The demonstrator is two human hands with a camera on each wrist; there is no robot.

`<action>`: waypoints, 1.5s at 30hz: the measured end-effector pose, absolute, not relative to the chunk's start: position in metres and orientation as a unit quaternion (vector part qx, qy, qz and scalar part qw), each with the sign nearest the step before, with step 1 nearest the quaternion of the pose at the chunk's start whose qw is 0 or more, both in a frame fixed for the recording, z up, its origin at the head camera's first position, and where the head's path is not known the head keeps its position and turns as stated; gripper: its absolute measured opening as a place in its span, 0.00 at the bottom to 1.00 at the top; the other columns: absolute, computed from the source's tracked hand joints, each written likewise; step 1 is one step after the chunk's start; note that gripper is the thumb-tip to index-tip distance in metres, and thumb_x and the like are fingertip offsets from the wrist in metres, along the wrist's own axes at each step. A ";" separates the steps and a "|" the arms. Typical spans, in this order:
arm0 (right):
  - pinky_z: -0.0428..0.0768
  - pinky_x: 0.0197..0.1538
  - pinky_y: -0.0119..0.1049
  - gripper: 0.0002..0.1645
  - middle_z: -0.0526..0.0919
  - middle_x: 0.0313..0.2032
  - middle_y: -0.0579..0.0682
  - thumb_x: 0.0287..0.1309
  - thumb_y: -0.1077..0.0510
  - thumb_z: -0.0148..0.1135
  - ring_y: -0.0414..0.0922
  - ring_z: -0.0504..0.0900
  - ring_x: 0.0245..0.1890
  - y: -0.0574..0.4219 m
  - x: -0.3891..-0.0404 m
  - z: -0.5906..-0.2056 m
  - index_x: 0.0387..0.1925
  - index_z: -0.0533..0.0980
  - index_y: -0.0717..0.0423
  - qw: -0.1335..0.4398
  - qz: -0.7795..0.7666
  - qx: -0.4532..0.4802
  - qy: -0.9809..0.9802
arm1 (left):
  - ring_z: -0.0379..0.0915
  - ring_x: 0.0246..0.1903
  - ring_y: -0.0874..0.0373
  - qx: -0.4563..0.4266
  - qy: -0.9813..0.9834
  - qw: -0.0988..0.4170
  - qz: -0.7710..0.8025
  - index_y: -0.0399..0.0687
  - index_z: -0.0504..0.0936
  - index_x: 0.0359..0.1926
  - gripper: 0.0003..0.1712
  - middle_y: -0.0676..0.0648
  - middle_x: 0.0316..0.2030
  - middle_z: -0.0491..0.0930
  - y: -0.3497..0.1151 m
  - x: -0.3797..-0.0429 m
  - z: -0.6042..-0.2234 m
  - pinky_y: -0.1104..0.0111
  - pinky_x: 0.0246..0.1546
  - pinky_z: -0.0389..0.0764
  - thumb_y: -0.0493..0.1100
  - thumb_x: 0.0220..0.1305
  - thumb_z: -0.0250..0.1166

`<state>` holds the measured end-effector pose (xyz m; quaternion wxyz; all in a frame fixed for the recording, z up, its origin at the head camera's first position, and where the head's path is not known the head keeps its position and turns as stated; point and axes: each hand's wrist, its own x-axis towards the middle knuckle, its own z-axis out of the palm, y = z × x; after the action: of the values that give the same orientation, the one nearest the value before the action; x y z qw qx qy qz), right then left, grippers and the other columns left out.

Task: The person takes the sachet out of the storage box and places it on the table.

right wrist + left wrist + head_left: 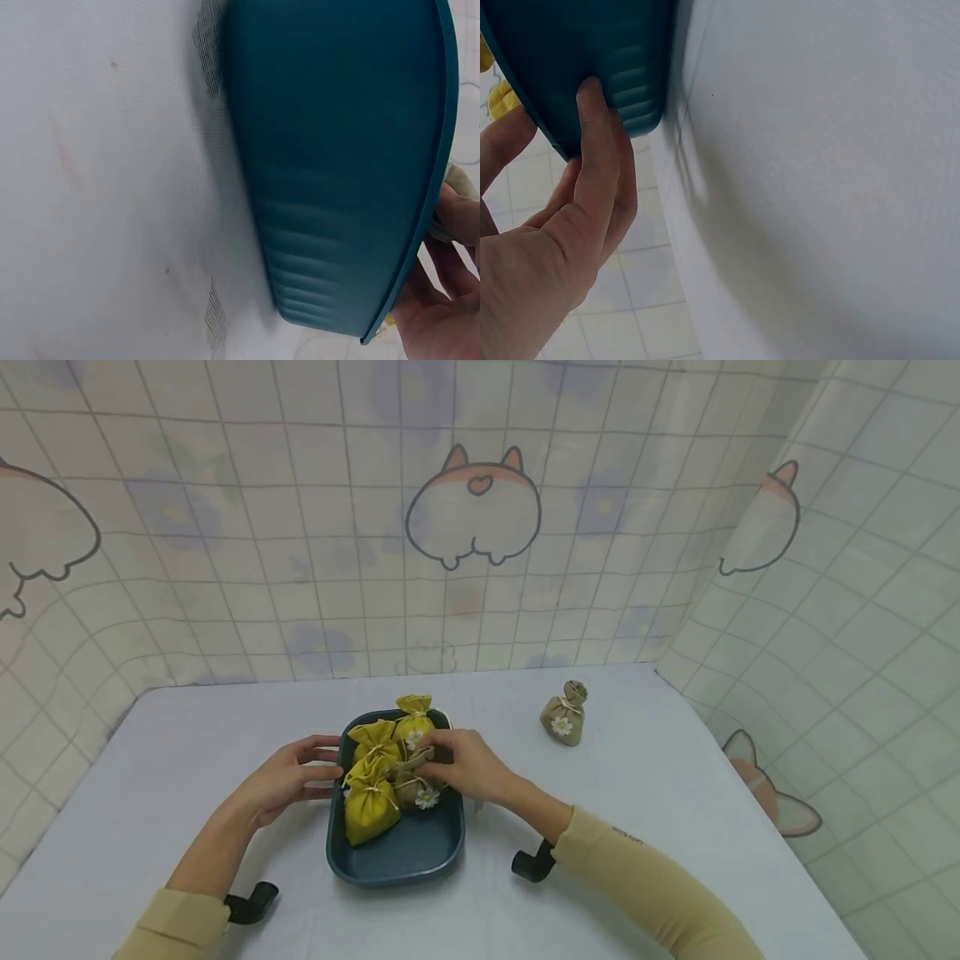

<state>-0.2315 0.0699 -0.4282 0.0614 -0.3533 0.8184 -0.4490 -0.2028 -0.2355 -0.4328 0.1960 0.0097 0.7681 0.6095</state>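
A dark teal tray (396, 862) holds several small drawstring pouches. Three are yellow: one at the front left (371, 814), one behind it (377, 745) and one at the back (415, 722). Among them sits a brown pouch (408, 792) with a white flower, its gathered neck pinched by my right hand (476, 766). My left hand (279, 781) rests its extended fingers against the tray's left side. In the left wrist view, those fingers (596, 142) lie along the outer wall. The right wrist view shows my right hand (450, 322) over the rim, its pouch mostly hidden.
Another brown pouch (564, 714) with a white flower stands on the white tabletop (600, 810), right of the tray. Behind the table hangs a grid-patterned curtain (337, 527). Black wrist-mounted pieces (534, 862) hang by both forearms.
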 end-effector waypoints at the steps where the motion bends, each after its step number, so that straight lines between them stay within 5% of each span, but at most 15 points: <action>1: 0.83 0.46 0.29 0.11 0.86 0.42 0.47 0.62 0.63 0.72 0.37 0.84 0.43 0.070 -0.231 -0.428 0.46 0.82 0.57 0.059 -0.455 -0.353 0.815 | 0.75 0.57 0.43 0.009 0.768 0.196 0.610 0.34 0.56 0.77 0.39 0.30 0.67 0.64 -0.235 -0.203 -0.432 0.51 0.56 0.81 0.38 0.72 0.64; 9: 0.85 0.49 0.33 0.09 0.86 0.43 0.49 0.65 0.64 0.69 0.41 0.86 0.46 0.072 -0.227 -0.424 0.47 0.81 0.57 0.063 -0.525 -0.327 0.783 | 0.75 0.57 0.42 0.015 0.767 0.194 0.612 0.33 0.55 0.77 0.40 0.29 0.67 0.63 -0.234 -0.202 -0.432 0.51 0.56 0.81 0.37 0.72 0.64; 16: 0.86 0.41 0.37 0.10 0.85 0.43 0.51 0.68 0.64 0.66 0.43 0.85 0.40 0.074 -0.226 -0.418 0.49 0.80 0.59 0.067 -0.567 -0.318 0.757 | 0.75 0.58 0.42 0.013 0.766 0.192 0.614 0.33 0.56 0.77 0.39 0.29 0.68 0.63 -0.236 -0.202 -0.434 0.51 0.56 0.82 0.37 0.72 0.64; 23: 0.84 0.50 0.39 0.11 0.85 0.45 0.55 0.68 0.66 0.66 0.47 0.83 0.43 0.080 -0.224 -0.403 0.50 0.79 0.62 0.036 -0.593 -0.313 0.741 | 0.74 0.58 0.42 0.014 0.765 0.193 0.614 0.34 0.56 0.77 0.39 0.28 0.68 0.62 -0.236 -0.202 -0.434 0.51 0.56 0.81 0.37 0.72 0.63; 33: 0.83 0.42 0.36 0.08 0.86 0.42 0.52 0.67 0.65 0.66 0.47 0.84 0.42 0.104 -0.226 -0.388 0.47 0.80 0.58 0.007 -0.600 -0.291 0.745 | 0.75 0.57 0.44 0.014 0.767 0.190 0.612 0.32 0.56 0.76 0.39 0.29 0.67 0.63 -0.237 -0.202 -0.433 0.53 0.56 0.81 0.37 0.72 0.64; 45: 0.83 0.49 0.34 0.09 0.83 0.43 0.53 0.67 0.66 0.66 0.48 0.83 0.51 0.148 -0.227 -0.396 0.48 0.79 0.62 -0.021 -0.619 -0.233 0.750 | 0.78 0.50 0.51 0.000 0.769 0.185 0.612 0.32 0.58 0.76 0.40 0.31 0.63 0.68 -0.237 -0.205 -0.435 0.61 0.50 0.84 0.37 0.70 0.67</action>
<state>-0.2272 0.1476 -0.3957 -0.0213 -0.2331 0.7500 -0.6187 -0.2046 -0.2368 -0.4351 0.1853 0.0005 0.7691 0.6117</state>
